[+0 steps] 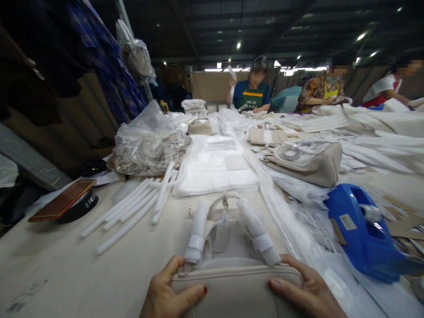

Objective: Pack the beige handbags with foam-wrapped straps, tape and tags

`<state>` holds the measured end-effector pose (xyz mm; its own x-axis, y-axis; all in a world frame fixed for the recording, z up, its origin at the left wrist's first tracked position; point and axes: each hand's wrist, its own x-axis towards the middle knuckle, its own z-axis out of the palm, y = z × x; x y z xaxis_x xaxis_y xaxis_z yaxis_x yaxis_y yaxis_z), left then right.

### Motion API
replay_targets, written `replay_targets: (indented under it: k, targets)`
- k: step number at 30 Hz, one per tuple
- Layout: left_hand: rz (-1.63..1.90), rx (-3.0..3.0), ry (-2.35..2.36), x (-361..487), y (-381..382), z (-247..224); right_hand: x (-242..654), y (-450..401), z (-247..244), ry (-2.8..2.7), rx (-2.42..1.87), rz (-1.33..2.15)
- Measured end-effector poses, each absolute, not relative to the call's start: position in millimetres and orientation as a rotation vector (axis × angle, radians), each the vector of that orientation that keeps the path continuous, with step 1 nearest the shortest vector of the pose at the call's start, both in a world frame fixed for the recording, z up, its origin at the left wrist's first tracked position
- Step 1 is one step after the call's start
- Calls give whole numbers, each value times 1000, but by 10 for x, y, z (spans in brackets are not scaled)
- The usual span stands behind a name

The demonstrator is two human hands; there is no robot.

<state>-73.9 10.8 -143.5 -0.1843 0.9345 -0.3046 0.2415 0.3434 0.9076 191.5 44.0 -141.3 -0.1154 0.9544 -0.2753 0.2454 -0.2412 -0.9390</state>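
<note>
A beige handbag [238, 291] is at the bottom middle of the head view, its lower part cut off by the frame. My left hand [174, 287] grips its left side, thumb on the near face and fingers behind. On the right side my right hand [306, 287] holds it in the same way. White foam wraps the two ends of the handle, the left foam sleeve [198, 229] and the right foam sleeve [259, 232] both standing up from the bag. Between them hangs a pale tag [221, 232].
White foam tubes [132, 207] lie left, near a phone [62, 201] on a black round object. A plastic bag [149, 141], stacked white sheets [217, 165] and another handbag [308, 163] lie beyond. A blue tape dispenser [364, 234] stands right. Several people work across the table.
</note>
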Motion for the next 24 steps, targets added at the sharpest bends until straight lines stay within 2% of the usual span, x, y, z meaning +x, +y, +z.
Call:
replay_targets:
  k: [7, 15, 24]
  targets:
    - [778, 1135, 1656, -824, 227, -1490, 1805, 452, -1388, -1173, -1580, 1462]
    - [567, 1471, 2001, -728, 616, -1122, 1742, 398, -1361, -1087, -1477, 1512]
    - [776, 1202, 1626, -739, 864, -1246, 1786, 385, -1412, -1152, -1462, 1416]
